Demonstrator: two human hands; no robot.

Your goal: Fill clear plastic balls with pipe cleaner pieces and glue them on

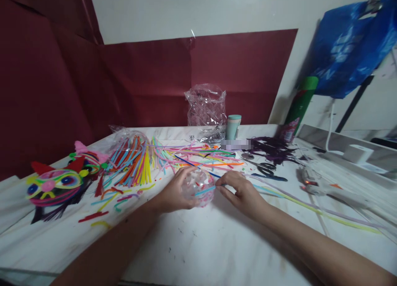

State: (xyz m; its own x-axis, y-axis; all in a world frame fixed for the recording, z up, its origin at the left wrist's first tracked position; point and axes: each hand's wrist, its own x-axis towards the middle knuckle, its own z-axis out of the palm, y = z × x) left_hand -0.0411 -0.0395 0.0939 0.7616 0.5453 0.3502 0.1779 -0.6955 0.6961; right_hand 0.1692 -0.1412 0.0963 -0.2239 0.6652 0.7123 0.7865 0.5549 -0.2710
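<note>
My left hand is wrapped round a small clear plastic ball that rests on the white marble table. Bits of colour show inside or on the ball. My right hand pinches the end of a light blue pipe cleaner that lies across the front of the ball. Both hands sit near the middle of the table.
A heap of coloured pipe cleaners lies behind the hands. A pipe-cleaner cat face is at the left. Scissors, a glue gun, a crumpled clear bag, a teal tube and purple strands lie behind.
</note>
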